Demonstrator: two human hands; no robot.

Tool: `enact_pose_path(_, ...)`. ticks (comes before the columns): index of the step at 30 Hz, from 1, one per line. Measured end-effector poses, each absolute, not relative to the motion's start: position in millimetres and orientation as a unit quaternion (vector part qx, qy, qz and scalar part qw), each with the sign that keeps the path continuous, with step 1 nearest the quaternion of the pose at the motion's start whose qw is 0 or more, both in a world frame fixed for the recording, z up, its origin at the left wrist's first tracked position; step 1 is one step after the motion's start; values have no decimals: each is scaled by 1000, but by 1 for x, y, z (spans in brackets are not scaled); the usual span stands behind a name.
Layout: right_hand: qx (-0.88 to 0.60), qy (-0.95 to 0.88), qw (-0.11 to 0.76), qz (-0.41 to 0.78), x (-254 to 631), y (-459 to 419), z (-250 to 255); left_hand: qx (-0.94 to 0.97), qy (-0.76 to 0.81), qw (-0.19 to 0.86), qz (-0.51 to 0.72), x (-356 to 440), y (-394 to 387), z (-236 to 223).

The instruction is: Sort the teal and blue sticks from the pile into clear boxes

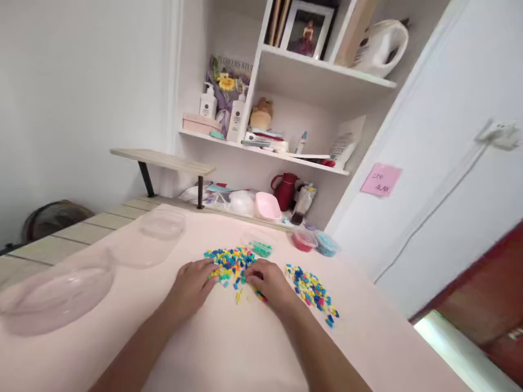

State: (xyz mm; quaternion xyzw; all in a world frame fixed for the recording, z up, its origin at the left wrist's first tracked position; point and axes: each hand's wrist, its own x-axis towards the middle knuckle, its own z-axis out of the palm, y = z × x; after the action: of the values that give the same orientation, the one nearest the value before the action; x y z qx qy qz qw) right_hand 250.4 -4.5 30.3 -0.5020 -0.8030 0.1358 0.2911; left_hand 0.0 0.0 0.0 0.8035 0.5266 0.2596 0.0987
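Observation:
A pile of small colourful pieces (pixel 229 258), mostly blue, yellow and white, lies on the pale pink table. My left hand (pixel 193 286) rests at the pile's left edge, fingers stretched and slightly apart, fingertips touching pieces. On the other side, my right hand (pixel 270 280) has its fingers curled down at the pile's right edge; whatever is under the fingertips is hidden. A second spread of similar pieces (pixel 312 288) lies to the right of that hand. Just behind the main pile stands a clear container (pixel 260 249) with green pieces inside.
Behind on the right are a tub of red pieces (pixel 304 239) and a tub of blue pieces (pixel 326 243). Clear plastic containers (pixel 65 294) stand on the left. A small raised shelf (pixel 163 160), a pink dish (pixel 268 206) and a red jug (pixel 285 190) are at the back.

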Motion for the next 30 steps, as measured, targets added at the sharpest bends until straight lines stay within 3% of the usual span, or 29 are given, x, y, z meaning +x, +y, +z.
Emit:
enact_pose_path(17,-472,-826,281,126,252,-6,28,792,548,125,239,6,-13,22)
enact_pose_path(25,-477,-772,386,168,252,-6,31,785,543,141,262,5,-9,18)
enact_pose_path(30,-493,-743,429,143,260,-8,38,743,523,200,367,5,-12,21)
